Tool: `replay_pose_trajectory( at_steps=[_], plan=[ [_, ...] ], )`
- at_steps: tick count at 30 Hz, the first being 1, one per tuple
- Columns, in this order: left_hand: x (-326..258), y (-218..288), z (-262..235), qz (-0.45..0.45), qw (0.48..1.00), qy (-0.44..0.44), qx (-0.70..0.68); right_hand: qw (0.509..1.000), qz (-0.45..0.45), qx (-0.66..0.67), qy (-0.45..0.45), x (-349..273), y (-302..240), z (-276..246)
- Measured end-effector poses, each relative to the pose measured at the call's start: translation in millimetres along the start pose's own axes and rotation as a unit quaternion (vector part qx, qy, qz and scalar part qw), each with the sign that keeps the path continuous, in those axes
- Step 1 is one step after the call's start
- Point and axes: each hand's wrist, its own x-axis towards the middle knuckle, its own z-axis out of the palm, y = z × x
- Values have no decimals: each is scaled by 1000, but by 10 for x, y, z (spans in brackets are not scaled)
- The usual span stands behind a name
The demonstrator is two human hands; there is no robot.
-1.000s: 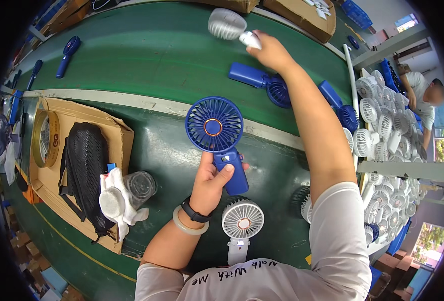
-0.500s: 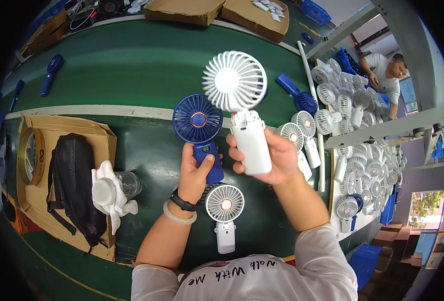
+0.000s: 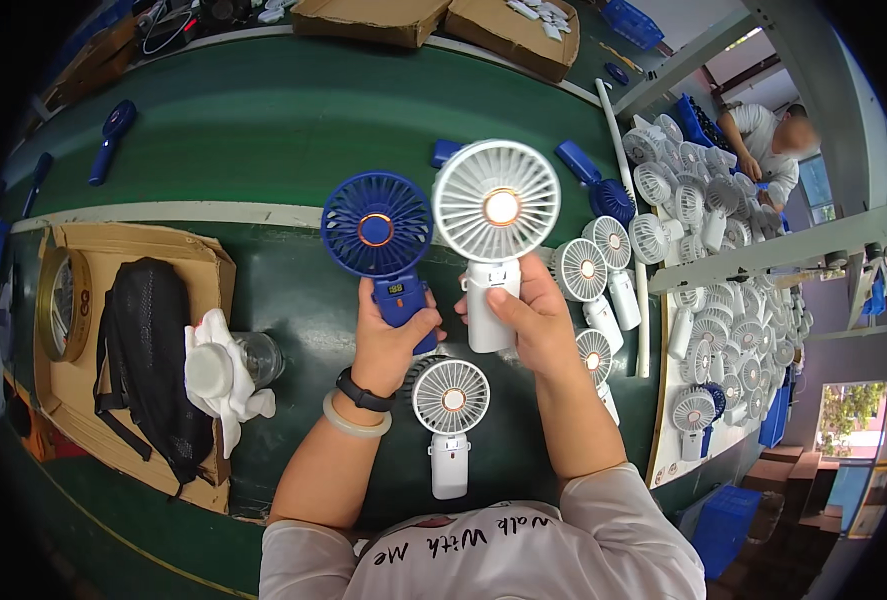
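Observation:
My left hand [image 3: 387, 333] is closed round the handle of a blue handheld fan [image 3: 375, 228], whose small display is lit. A white handheld fan [image 3: 496, 205] is gripped by its handle in my right hand [image 3: 535, 318], the thumb lying across its front. Its orange-ringed grille faces me, close beside the blue one. Below both hands, another white fan [image 3: 449, 445] lies on the green work surface with its grille toward me. Several white fans [image 3: 580, 270] lie just right of my right hand.
On the left, a cardboard tray [image 3: 178, 240] holds a black bag [image 3: 153, 370], with a cloth-wrapped jar [image 3: 213, 372] at its edge. Blue fans [image 3: 113, 140] lie on the green belt [image 3: 263, 130]. Many white fans crowd a side table [image 3: 668, 468]; a person [image 3: 763, 150] works behind it.
The white fan in my right hand has turned from its back to its front and come lower. My left hand has shifted slightly left and up with the blue fan.

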Motion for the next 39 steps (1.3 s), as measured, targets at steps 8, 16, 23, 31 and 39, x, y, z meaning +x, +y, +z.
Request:
replay_pose_trajectory(
  at_steps=[8, 16, 23, 31, 39],
  plan=[
    [-3, -5, -55, -59, 993, -66, -78, 998, -7, -19, 60, 39, 120, -106],
    [-39, 35, 35, -56, 990, -58, -112, 993, -13, -71, 88, 66, 254, -226],
    [1, -13, -12, 0, 994, -69, -86, 995, -2, -41, 95, 46, 277, -215],
    [14, 0, -10, -29, 984, -138, -106, 994, -19, -10, 108, 50, 385, -203],
    [-9, 43, -33, -81, 974, -155, -144, 809, -163, -564, 18, -648, -177, -237]
  ],
)
